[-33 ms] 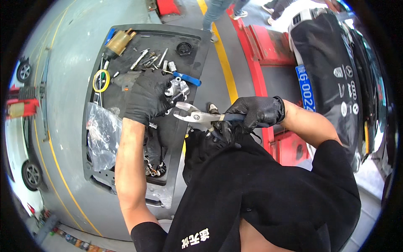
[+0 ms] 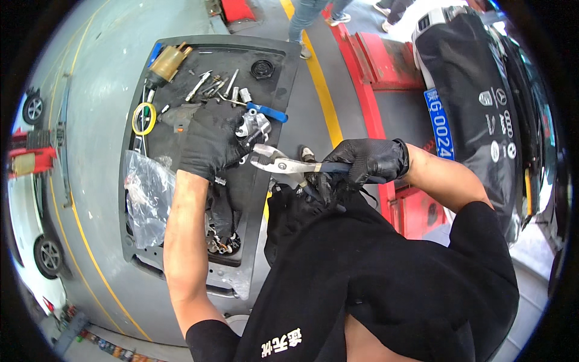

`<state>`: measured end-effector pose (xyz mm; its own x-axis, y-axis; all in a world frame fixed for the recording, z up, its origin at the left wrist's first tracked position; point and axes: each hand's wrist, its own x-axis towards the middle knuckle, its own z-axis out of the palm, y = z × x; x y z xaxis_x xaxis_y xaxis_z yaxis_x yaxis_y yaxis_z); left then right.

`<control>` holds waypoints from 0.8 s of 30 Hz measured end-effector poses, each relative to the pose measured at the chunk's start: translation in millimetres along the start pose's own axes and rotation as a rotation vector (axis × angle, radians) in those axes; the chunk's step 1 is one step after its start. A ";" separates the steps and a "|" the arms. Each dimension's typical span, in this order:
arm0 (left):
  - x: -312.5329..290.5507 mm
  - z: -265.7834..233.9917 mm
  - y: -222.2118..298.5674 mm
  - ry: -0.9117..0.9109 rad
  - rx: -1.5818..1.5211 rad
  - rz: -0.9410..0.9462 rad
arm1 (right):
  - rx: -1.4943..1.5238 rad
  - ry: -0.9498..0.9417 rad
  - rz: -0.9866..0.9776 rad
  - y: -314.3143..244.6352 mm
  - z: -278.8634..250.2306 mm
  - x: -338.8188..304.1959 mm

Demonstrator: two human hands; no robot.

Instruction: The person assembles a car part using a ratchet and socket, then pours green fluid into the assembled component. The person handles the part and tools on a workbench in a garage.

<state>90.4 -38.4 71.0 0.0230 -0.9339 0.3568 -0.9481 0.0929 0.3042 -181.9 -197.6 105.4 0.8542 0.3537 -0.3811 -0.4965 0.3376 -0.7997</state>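
My left hand (image 2: pixel 212 143), in a black glove, is closed around a silver metal part (image 2: pixel 253 125) above the black cart top. Its fingers wrap over the part and hide some of it. In my right hand (image 2: pixel 373 163), also gloved in black, is a pair of slip-joint pliers (image 2: pixel 283 166) with dark handles. The parted handles run back toward my fingers, and the toothed jaws point left, close to the silver part. Whether the jaws touch it I cannot tell. A screwdriver with a blue handle (image 2: pixel 268 113) lies just beyond my left hand.
The tool cart (image 2: pixel 199 60) carries several small tools, sockets (image 2: pixel 245 95), a round black cap (image 2: pixel 262 69), a tan cylindrical canister (image 2: pixel 169 62), a yellow ring (image 2: pixel 144 118) and a clear plastic bag (image 2: pixel 148 199). Red lift parts (image 2: pixel 389 60) and a covered car front (image 2: pixel 464 78) stand right. A person's legs (image 2: pixel 307 21) show far ahead.
Both hands keep nearly the same hold and place. The view has shifted very slightly, and the person's legs at the far side have moved a little.
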 end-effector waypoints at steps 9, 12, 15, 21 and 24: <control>-11.9 14.8 31.5 -0.301 0.441 -0.522 | 0.107 0.346 0.133 11.5 44.1 14.6; -13.8 6.8 25.2 -0.311 0.532 -0.608 | -0.965 0.121 -0.358 23.5 22.6 21.7; -24.3 -2.7 -6.5 -0.361 0.341 -0.493 | -0.890 0.129 -0.396 29.9 17.0 40.2; -30.7 2.3 -6.2 -0.241 -0.151 -0.551 | -0.459 0.044 -0.216 6.5 26.4 39.9; -36.3 1.1 -2.0 -0.162 -0.532 -0.734 | -0.329 0.062 -0.180 3.5 31.9 46.3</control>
<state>91.2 -5.1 56.5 0.4784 -0.8546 -0.2021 -0.4416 -0.4331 0.7858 -149.0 -152.2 99.8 0.9358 0.2576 -0.2406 -0.2707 0.0879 -0.9587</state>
